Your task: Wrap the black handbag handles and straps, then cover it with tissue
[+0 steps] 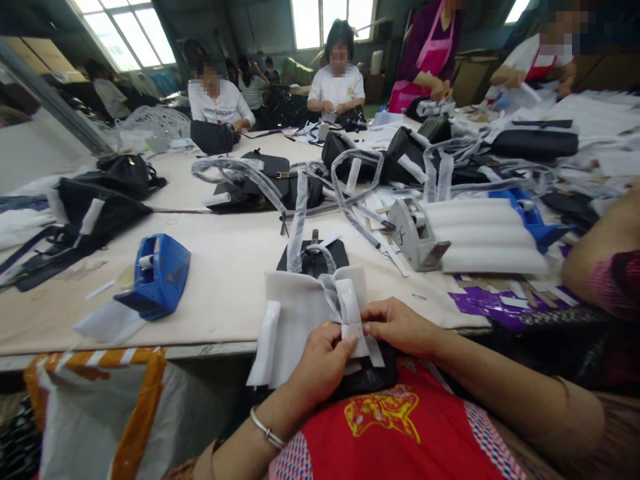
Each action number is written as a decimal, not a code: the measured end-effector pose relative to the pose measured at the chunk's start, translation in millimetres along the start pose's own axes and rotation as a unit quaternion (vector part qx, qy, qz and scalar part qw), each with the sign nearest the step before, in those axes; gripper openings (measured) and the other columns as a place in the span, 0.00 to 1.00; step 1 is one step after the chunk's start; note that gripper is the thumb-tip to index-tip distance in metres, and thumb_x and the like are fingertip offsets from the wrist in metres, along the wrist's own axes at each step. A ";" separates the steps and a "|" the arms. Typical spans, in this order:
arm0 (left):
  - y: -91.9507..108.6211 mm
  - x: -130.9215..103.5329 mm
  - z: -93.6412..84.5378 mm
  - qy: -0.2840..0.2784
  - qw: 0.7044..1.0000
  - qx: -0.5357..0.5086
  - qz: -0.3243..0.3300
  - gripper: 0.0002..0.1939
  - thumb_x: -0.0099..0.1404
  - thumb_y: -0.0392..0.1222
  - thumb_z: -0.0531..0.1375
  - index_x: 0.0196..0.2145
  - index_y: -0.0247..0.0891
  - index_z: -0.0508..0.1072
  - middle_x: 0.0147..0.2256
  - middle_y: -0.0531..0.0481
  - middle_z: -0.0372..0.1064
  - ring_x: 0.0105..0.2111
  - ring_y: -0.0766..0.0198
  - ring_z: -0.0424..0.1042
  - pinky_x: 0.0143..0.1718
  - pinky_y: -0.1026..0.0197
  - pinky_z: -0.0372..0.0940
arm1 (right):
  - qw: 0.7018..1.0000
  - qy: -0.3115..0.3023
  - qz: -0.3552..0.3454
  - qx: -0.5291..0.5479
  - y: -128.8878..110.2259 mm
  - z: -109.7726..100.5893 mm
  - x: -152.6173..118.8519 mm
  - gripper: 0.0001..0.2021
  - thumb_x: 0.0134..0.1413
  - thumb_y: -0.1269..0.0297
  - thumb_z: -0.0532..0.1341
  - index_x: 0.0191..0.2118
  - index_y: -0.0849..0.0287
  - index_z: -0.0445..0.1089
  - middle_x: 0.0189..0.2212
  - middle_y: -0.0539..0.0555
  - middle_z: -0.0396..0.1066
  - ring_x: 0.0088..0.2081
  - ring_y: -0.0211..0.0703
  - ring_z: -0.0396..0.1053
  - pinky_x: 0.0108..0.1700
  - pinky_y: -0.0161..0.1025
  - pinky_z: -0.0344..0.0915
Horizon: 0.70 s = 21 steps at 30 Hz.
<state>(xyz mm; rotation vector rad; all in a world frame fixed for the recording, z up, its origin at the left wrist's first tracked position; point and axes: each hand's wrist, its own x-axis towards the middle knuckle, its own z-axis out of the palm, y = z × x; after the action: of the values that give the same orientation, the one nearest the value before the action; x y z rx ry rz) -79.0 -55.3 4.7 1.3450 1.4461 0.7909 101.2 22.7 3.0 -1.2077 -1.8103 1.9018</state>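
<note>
At the near edge of the desk (225, 267), I've got the black bag (377, 377) w/ a white foam sheet (295, 327) on top. L hand (320, 360): fingers pinching a white strip (349, 303) next to a plastic-covered strap (327, 290). R hand (400, 325): fingers bent at the strip's other side; can't tell if they grip it. Blue tape dispenser (163, 277) sits off left, grey dispenser (415, 237) off right, nr the foam pads (485, 237).

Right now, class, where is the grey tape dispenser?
In the head view, the grey dispenser sits on the table right of centre, just left of the white padding.
</note>
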 end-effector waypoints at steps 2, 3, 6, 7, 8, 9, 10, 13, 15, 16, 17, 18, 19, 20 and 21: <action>1.2 0.8 1.2 -0.005 1.000 0.001 0.000 0.12 0.65 0.42 0.55 0.33 0.34 0.78 0.34 0.47 0.73 0.36 0.60 0.69 0.40 0.60 0.63 | 1.000 0.013 -0.010 -0.006 3.5 3.3 3.1 0.12 0.47 0.66 0.61 0.36 0.60 0.80 0.31 0.49 0.79 0.32 0.42 0.72 0.33 0.33 0.65; 1.9 1.1 1.8 -0.009 1.000 0.003 0.002 0.12 0.65 0.42 0.55 0.33 0.34 0.77 0.34 0.47 0.73 0.36 0.60 0.70 0.41 0.60 0.63 | 1.000 0.018 -0.019 -0.017 5.1 5.3 5.0 0.12 0.46 0.68 0.60 0.36 0.60 0.80 0.30 0.49 0.78 0.32 0.42 0.71 0.33 0.33 0.65; 3.7 1.7 2.9 -0.006 1.000 0.020 0.006 0.12 0.65 0.42 0.55 0.33 0.35 0.77 0.34 0.47 0.73 0.36 0.59 0.70 0.41 0.60 0.63 | 0.999 0.035 -0.028 -0.031 8.5 10.3 9.4 0.12 0.45 0.70 0.58 0.33 0.61 0.79 0.28 0.48 0.77 0.31 0.41 0.70 0.31 0.33 0.63; 4.2 1.8 2.9 -0.001 1.000 0.025 0.002 0.12 0.65 0.43 0.55 0.33 0.35 0.77 0.34 0.47 0.72 0.36 0.59 0.70 0.40 0.60 0.63 | 0.998 0.049 -0.019 -0.026 9.2 10.9 9.5 0.11 0.45 0.69 0.58 0.32 0.62 0.79 0.27 0.48 0.76 0.30 0.41 0.69 0.31 0.33 0.63; 4.6 1.9 2.7 0.004 1.000 0.030 -0.005 0.13 0.65 0.43 0.55 0.32 0.35 0.76 0.33 0.47 0.72 0.35 0.59 0.70 0.39 0.60 0.63 | 0.997 0.069 -0.008 -0.018 9.8 11.0 8.6 0.10 0.46 0.67 0.59 0.32 0.62 0.78 0.26 0.49 0.75 0.29 0.40 0.67 0.30 0.32 0.62; 5.1 1.9 2.6 0.005 0.999 0.030 -0.011 0.13 0.65 0.44 0.55 0.32 0.35 0.76 0.32 0.47 0.72 0.35 0.60 0.70 0.39 0.60 0.63 | 0.996 0.087 0.004 -0.007 10.2 10.5 6.8 0.09 0.46 0.64 0.60 0.31 0.62 0.77 0.25 0.49 0.74 0.27 0.38 0.65 0.29 0.32 0.60; 5.6 2.1 2.5 0.003 0.999 0.029 -0.015 0.13 0.65 0.44 0.55 0.33 0.35 0.76 0.32 0.48 0.72 0.34 0.60 0.69 0.38 0.60 0.63 | 0.995 0.100 0.012 0.005 10.5 9.5 4.1 0.10 0.48 0.61 0.61 0.30 0.63 0.75 0.23 0.48 0.71 0.25 0.37 0.63 0.27 0.32 0.58; 6.3 2.1 4.4 0.003 0.999 0.031 -0.016 0.13 0.65 0.45 0.55 0.32 0.35 0.76 0.31 0.48 0.71 0.34 0.60 0.69 0.37 0.60 0.62 | 0.997 0.072 0.012 0.028 9.7 6.9 -5.5 0.17 0.53 0.51 0.59 0.28 0.62 0.70 0.19 0.46 0.62 0.22 0.34 0.55 0.24 0.31 0.52; 5.9 1.1 6.8 0.015 0.998 0.052 -0.014 0.14 0.65 0.45 0.55 0.30 0.35 0.75 0.30 0.47 0.71 0.33 0.59 0.69 0.36 0.60 0.62 | 0.999 0.042 0.001 0.010 7.3 7.3 -9.7 0.20 0.54 0.48 0.59 0.27 0.62 0.69 0.20 0.46 0.61 0.23 0.34 0.54 0.24 0.32 0.51; 5.3 0.4 7.6 0.021 0.997 0.068 -0.015 0.14 0.65 0.46 0.55 0.29 0.35 0.74 0.30 0.47 0.71 0.33 0.59 0.69 0.36 0.59 0.61 | 0.999 0.039 -0.003 -0.008 5.8 8.4 -10.6 0.20 0.53 0.47 0.59 0.27 0.62 0.68 0.20 0.47 0.61 0.23 0.34 0.55 0.24 0.32 0.51; 4.8 -0.4 7.5 0.026 0.996 0.087 -0.015 0.14 0.65 0.46 0.54 0.29 0.35 0.74 0.31 0.46 0.72 0.33 0.58 0.70 0.36 0.59 0.62 | 0.999 0.043 -0.006 -0.027 4.6 10.1 -10.8 0.20 0.53 0.46 0.60 0.26 0.62 0.68 0.20 0.47 0.61 0.24 0.35 0.56 0.25 0.32 0.52; 4.6 -0.9 5.9 0.031 0.993 0.109 -0.013 0.15 0.66 0.47 0.54 0.29 0.36 0.74 0.31 0.45 0.72 0.34 0.57 0.70 0.36 0.58 0.62 | 0.998 0.050 -0.011 -0.044 3.9 12.2 -10.4 0.20 0.52 0.46 0.60 0.25 0.61 0.67 0.21 0.48 0.61 0.25 0.36 0.57 0.25 0.33 0.52; 5.1 -1.1 2.3 0.034 0.990 0.135 -0.006 0.15 0.66 0.48 0.54 0.30 0.36 0.75 0.32 0.44 0.73 0.34 0.56 0.70 0.36 0.57 0.62 | 0.997 0.058 -0.017 -0.057 4.1 14.5 -9.7 0.21 0.53 0.46 0.59 0.24 0.61 0.67 0.21 0.49 0.62 0.25 0.37 0.58 0.26 0.34 0.54; 6.8 -0.9 -3.6 0.036 0.986 0.162 0.005 0.15 0.65 0.49 0.55 0.31 0.37 0.76 0.32 0.43 0.73 0.33 0.55 0.71 0.35 0.56 0.62 | 0.995 0.066 -0.026 -0.068 5.3 16.7 -8.7 0.21 0.53 0.46 0.59 0.24 0.60 0.68 0.21 0.50 0.64 0.26 0.39 0.60 0.27 0.35 0.56; 10.3 -0.6 -11.9 0.036 0.981 0.187 0.022 0.15 0.64 0.50 0.56 0.31 0.38 0.77 0.32 0.42 0.73 0.32 0.54 0.71 0.35 0.55 0.62 | 0.993 0.076 -0.039 -0.078 7.7 18.7 -7.6 0.20 0.53 0.45 0.58 0.25 0.59 0.70 0.23 0.51 0.67 0.28 0.41 0.63 0.29 0.36 0.58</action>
<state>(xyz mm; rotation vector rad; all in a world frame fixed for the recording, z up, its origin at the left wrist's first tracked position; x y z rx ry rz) -86.6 -52.2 18.1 1.6475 1.6862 0.6191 95.6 2.8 -3.3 -1.2732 -1.9227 1.6055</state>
